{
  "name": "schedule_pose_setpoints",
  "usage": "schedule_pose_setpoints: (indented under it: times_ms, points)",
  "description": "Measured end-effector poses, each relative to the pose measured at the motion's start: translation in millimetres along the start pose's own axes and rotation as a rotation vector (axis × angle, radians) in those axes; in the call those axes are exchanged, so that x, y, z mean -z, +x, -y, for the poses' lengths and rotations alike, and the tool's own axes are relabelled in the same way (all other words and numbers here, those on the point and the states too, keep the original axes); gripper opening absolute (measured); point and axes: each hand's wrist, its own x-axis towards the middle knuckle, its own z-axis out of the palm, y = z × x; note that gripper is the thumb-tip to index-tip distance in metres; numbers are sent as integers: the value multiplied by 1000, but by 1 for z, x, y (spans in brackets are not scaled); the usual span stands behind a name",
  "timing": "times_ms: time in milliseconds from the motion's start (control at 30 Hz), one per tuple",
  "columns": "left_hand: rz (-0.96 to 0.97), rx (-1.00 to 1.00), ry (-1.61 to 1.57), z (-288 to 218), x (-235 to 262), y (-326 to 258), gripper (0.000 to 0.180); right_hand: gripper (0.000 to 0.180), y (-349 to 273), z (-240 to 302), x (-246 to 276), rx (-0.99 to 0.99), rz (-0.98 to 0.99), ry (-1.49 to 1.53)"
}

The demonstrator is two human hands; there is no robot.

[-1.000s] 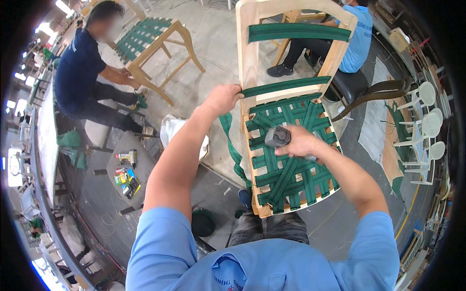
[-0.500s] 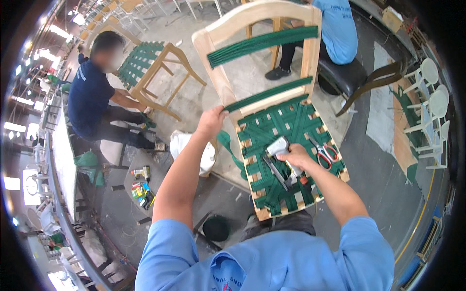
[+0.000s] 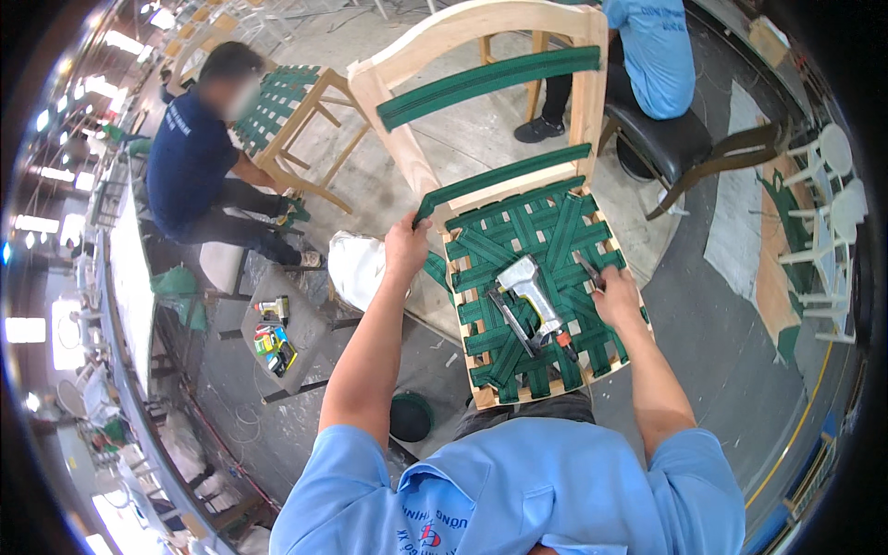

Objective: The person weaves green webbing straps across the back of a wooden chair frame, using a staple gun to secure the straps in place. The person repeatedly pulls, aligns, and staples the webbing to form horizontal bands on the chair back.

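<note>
In front of me is a pale wooden chair frame (image 3: pixel 381 81), its seat woven with green webbing (image 3: pixel 490 245). A green webbing strap (image 3: pixel 504 178) runs along the lower back rail, and my left hand (image 3: pixel 405 248) pinches its left end at the back post. Another green strap (image 3: pixel 490 86) spans the upper back. My right hand (image 3: pixel 618 298) is closed around the scissors (image 3: pixel 588 269) over the right side of the seat; their blades point up and left, their handles hidden in my hand. A silver staple gun (image 3: pixel 532 291) lies on the seat webbing between my hands.
To the left, a co-worker in dark blue (image 3: pixel 192 139) handles another webbed chair (image 3: pixel 310 111). A grey padded seat (image 3: pixel 305 319) holds a drill (image 3: pixel 272 309). At the upper right, a person in light blue (image 3: pixel 659 60) sits on a black padded seat (image 3: pixel 661 139). White chairs (image 3: pixel 823 222) stand far right.
My right hand has let go of the staple gun, leaving it on the seat, and moved right to take the scissors. My left hand has pulled the strap's end slightly outward.
</note>
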Motion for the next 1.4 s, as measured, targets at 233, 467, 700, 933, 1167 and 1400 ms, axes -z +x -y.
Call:
schedule_pose_setpoints:
  times_ms: [233,467,700,933,1167,1400]
  points:
    - [-34,49,-61,-29,8,0,28,63,10,-29,14,-22,285,-161]
    - [-228,76,-9,-32,-3,-25,28,62,37,36,103,369,388,-224]
    - [-223,96,-60,-38,-3,-34,26,50,86,224,192,1318,11,-564]
    - [-271,63,3,-32,-12,-38,23,19,124,348,155,1764,-91,-993]
    - [-285,59,13,-34,-10,-40,18,18,109,383,112,1786,-133,-1381]
    - [-218,73,46,-35,-1,-34,16,18,106,401,106,1755,29,-1619]
